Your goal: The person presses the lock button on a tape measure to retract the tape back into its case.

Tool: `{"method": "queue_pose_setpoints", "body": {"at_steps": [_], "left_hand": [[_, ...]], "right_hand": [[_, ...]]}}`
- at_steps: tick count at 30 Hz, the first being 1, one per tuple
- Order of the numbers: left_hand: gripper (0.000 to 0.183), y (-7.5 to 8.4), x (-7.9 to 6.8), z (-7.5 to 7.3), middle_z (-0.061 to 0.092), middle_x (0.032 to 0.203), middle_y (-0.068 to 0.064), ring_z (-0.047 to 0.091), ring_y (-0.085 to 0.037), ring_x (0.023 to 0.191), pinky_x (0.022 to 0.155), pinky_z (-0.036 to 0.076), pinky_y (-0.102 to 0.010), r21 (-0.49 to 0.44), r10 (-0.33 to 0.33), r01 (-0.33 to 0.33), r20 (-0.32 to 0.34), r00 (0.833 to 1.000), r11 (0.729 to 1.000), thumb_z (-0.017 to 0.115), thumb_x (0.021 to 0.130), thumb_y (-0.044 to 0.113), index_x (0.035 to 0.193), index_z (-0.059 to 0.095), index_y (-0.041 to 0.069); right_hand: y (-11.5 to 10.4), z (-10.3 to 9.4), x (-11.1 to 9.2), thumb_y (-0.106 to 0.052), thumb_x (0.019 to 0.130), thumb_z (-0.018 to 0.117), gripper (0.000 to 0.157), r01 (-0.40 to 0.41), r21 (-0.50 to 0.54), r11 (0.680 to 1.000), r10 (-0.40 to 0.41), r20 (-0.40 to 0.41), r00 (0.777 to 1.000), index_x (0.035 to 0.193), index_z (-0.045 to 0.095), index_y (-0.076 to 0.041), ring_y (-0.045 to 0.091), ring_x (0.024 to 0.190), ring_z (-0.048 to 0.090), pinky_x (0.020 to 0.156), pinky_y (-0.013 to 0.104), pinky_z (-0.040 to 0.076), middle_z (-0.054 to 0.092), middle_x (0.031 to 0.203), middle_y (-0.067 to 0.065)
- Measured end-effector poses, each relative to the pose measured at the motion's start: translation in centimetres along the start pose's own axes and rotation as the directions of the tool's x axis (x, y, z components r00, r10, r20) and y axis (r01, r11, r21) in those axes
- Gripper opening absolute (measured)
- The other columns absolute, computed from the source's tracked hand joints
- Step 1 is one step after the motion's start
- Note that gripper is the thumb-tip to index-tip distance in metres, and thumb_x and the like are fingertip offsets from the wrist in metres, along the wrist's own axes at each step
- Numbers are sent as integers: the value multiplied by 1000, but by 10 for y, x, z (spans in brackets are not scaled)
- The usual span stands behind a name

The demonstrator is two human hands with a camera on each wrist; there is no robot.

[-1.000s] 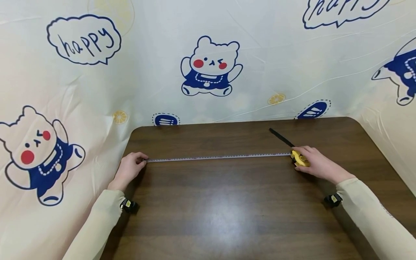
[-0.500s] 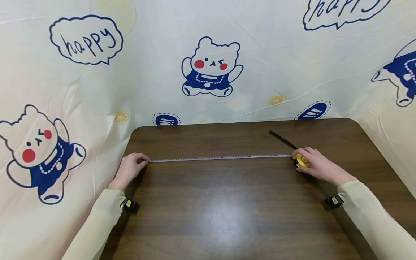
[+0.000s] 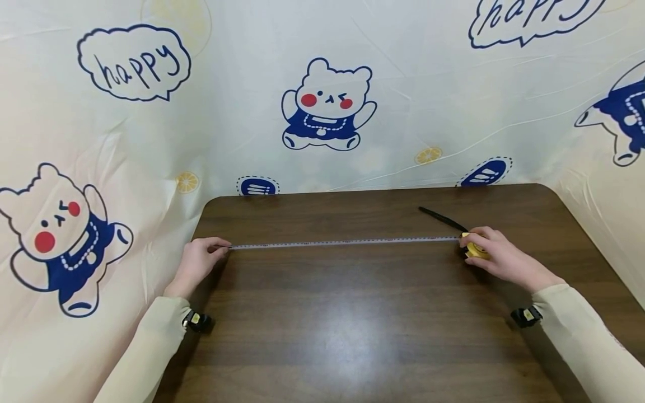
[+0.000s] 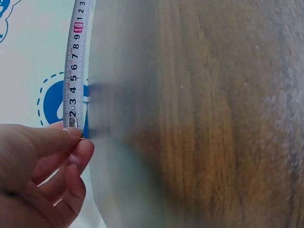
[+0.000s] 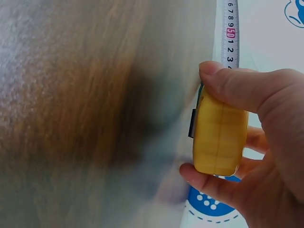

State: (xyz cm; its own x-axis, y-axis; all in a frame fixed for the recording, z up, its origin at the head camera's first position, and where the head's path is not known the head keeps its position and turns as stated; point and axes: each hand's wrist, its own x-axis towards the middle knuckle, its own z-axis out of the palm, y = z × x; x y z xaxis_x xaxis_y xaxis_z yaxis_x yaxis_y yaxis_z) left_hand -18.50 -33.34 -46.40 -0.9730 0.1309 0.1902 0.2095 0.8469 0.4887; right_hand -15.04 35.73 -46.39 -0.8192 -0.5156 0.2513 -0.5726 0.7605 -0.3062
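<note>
Left hand [image 3: 198, 260]: at the table's [image 3: 347, 313] ten o'clock; my thumb and forefinger pinch the metal-tipped end of the blade [image 3: 342, 243];
Right hand [image 3: 499, 257]: at two o'clock; my fingers grasp the yellow case [image 5: 221, 135], thumb across the side where the blade comes out;
Blade: stretched straight between my hands, leading to three o'clock from the left one; black numbers, some in red boxes;
Strap [image 3: 440, 217]: black; points from beside the case toward ten o'clock;
Wrist cameras [image 3: 200, 322]: small, black; one at each cuff;
Cloth [image 3: 227, 112]: beyond the table at twelve o'clock; printed with bears and "happy".
</note>
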Motion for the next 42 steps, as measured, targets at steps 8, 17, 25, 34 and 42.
{"method": "queue_pose_setpoints", "body": {"at_steps": [8, 17, 25, 34, 42], "left_hand": [[13, 1, 2, -2, 79, 90, -16, 74, -19, 72, 54, 44, -17, -52, 11, -14, -54, 998, 999, 73, 94, -1, 104, 81, 1], [12, 0, -3, -2, 80, 88, -11, 75, -22, 74, 58, 45, -16, -1, 76, -76, -42, 996, 997, 75, 92, -3, 99, 83, 3], [13, -1, -2, -1, 80, 88, -10, 75, -14, 68, 62, 46, -13, -22, 73, -73, 6, 997, 997, 74, 93, -2, 100, 83, 4], [12, 3, 1, 0, 80, 91, -12, 76, -18, 70, 63, 47, -16, -29, 78, -77, 32, 996, 997, 74, 94, -1, 101, 83, 4], [13, 9, 2, 4, 80, 91, -10, 75, -15, 70, 66, 50, -20, -49, 82, -79, 65, 995, 996, 75, 94, 0, 101, 83, 5]], "right_hand": [[-4, -11, -3, -3, 79, 88, 36, -11, -14, 1000, 11, -7, 1000, 110, 72, -11, 41, 106, 57, 84, 59, 49, 59, 121, 23], [-5, -15, -6, 3, 75, 88, 39, 30, -34, 999, -32, -50, 998, 104, 68, -14, 43, 105, 54, 83, 59, 45, 57, 119, 24], [-3, -11, -7, 4, 73, 89, 39, 65, -35, 997, -67, -64, 996, 92, 65, -19, 45, 105, 54, 83, 60, 44, 58, 118, 25], [-8, -11, -3, 3, 74, 89, 43, 71, -19, 997, -72, -47, 996, 106, 67, -15, 41, 107, 54, 82, 59, 47, 56, 121, 22], [-16, -10, 3, -1, 79, 88, 67, 36, 3, 999, -36, -9, 999, 138, 55, -7, 36, 110, 54, 86, 55, 47, 57, 124, 19]]}}
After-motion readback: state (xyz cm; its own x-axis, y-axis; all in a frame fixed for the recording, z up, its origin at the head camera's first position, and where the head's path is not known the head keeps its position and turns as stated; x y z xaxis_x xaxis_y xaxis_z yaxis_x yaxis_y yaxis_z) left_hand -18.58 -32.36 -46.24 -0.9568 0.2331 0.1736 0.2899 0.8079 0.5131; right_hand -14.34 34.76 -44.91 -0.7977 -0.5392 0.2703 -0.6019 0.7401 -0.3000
